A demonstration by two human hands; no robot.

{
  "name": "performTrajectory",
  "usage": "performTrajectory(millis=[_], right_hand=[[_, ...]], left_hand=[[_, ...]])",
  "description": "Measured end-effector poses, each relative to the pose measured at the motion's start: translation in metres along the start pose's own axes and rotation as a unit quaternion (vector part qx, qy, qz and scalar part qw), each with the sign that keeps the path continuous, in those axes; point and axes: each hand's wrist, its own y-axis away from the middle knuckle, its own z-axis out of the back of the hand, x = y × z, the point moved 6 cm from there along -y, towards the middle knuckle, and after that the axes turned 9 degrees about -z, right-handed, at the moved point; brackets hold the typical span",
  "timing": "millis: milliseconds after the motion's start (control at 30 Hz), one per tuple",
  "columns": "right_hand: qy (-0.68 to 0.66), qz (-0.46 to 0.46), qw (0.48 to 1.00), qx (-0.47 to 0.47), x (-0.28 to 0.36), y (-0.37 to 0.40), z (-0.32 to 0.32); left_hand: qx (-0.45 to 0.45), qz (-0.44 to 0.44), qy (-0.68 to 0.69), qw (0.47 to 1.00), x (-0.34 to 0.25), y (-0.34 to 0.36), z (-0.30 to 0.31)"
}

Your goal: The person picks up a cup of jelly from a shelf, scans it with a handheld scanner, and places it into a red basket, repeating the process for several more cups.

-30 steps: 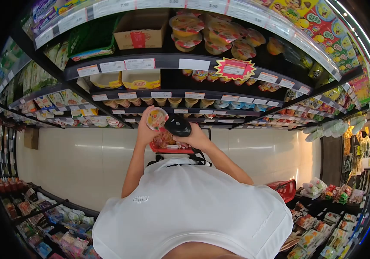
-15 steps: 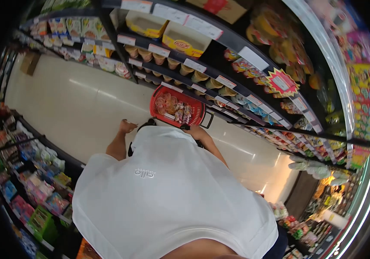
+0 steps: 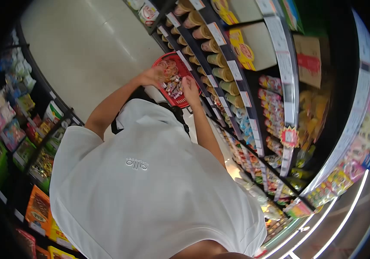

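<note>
A red shopping basket (image 3: 181,100) sits low beside the shelving. Inside it lie round clear packs with orange-pink contents (image 3: 169,69) and a cluster of small wrapped pieces (image 3: 175,87). My left hand (image 3: 151,77) reaches over the basket's left rim, slightly blurred, its fingers apart near the round packs. On the other side, my right hand (image 3: 189,89) is over the basket's right part with its fingers extended and bent a little, close to the wrapped pieces. I see nothing clearly held in either hand.
Shelves on the right carry rows of cups (image 3: 223,74), yellow display boxes (image 3: 242,49) and small packs (image 3: 271,103). A shelf of bagged goods (image 3: 25,103) runs along the left. Pale floor (image 3: 81,39) stretches ahead between them.
The view has turned and moved closer to the shelves. My left hand has come from beside the basket to over it. My right hand has left the basket's near edge and is over the contents.
</note>
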Motion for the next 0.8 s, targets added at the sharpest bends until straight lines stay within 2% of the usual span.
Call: performTrajectory(millis=[33, 100, 133, 167, 200, 233, 300, 367, 433, 567, 600, 667, 733, 800], right_hand=[[-0.085, 0.012, 0.996, -0.033, 0.002, -0.006, -0.004], [-0.091, 0.005, 0.995, -0.03, 0.002, -0.019, -0.015], [-0.12, 0.005, 0.993, -0.013, -0.015, -0.036, -0.021], [-0.152, 0.003, 0.988, 0.002, -0.025, -0.046, -0.026], [-0.202, -0.047, 0.977, 0.053, -0.008, -0.031, -0.028], [-0.196, -0.047, 0.978, 0.06, -0.005, -0.024, -0.027], [-0.241, -0.093, 0.959, 0.117, -0.013, -0.019, -0.032], [-0.244, -0.096, 0.954, 0.143, -0.022, -0.016, -0.029], [-0.316, -0.159, 0.915, 0.196, -0.04, -0.013, -0.033], [-0.353, -0.241, 0.863, 0.269, -0.084, -0.012, -0.042], [-0.38, -0.272, 0.83, 0.306, -0.097, -0.013, -0.048], [-0.393, -0.292, 0.82, 0.297, -0.12, -0.017, -0.051], [-0.403, -0.314, 0.811, 0.286, -0.137, -0.02, -0.053], [-0.401, -0.335, 0.79, 0.321, -0.16, -0.028, -0.057]], left_hand=[[0.044, -0.023, -0.135, 0.99, -0.011, -0.013, -0.027], [0.094, -0.081, -0.398, 0.909, -0.022, -0.034, -0.077], [0.081, -0.083, -0.395, 0.911, -0.033, -0.038, -0.098], [0.034, -0.006, -0.44, 0.897, -0.043, -0.037, -0.11], [-0.01, 0.072, -0.479, 0.875, -0.044, -0.033, -0.112], [-0.018, 0.072, -0.476, 0.876, -0.039, -0.033, -0.114], [0.026, 0.102, -0.488, 0.867, -0.036, -0.032, -0.125], [0.002, 0.141, -0.504, 0.852, -0.031, -0.034, -0.133], [0.08, 0.224, -0.52, 0.82, -0.01, -0.036, -0.139], [0.032, 0.24, -0.554, 0.796, 0.045, -0.041, -0.137], [0.031, 0.244, -0.554, 0.795, 0.052, -0.041, -0.137], [-0.038, 0.258, -0.57, 0.779, 0.066, -0.04, -0.132], [-0.045, 0.271, -0.559, 0.782, 0.091, -0.04, -0.125], [-0.057, 0.283, -0.546, 0.786, 0.105, -0.045, -0.118]])
